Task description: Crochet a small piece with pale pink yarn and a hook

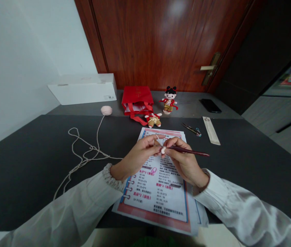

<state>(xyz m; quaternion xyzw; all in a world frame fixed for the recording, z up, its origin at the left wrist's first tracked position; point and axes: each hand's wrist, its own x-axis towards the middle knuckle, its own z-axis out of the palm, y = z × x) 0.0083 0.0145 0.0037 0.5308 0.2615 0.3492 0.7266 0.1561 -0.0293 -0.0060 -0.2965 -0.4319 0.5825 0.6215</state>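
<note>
Above the printed sheets (pixel 161 206), my two hands meet at a small pale crochet piece (pixel 163 150). My left hand (pixel 141 152) pinches the piece from the left, with pale yarn running up over its raised index finger. My right hand (pixel 184 159) is closed around a dark red crochet hook (pixel 191 151), whose handle points right. The hook's tip is hidden at the piece. Loose yarn (pixel 83 159) loops across the table left of my left hand, and one strand leads back to a pale pink yarn ball (pixel 106 110).
Behind the sheets are a red bag (pixel 137 97), a headless doll body (pixel 153 120) and a standing doll (pixel 170 100). To the right lie small scissors (pixel 191 129), a pale narrow packet (pixel 211 131) and a black phone (pixel 210 105). A white box (pixel 83 90) stands back left.
</note>
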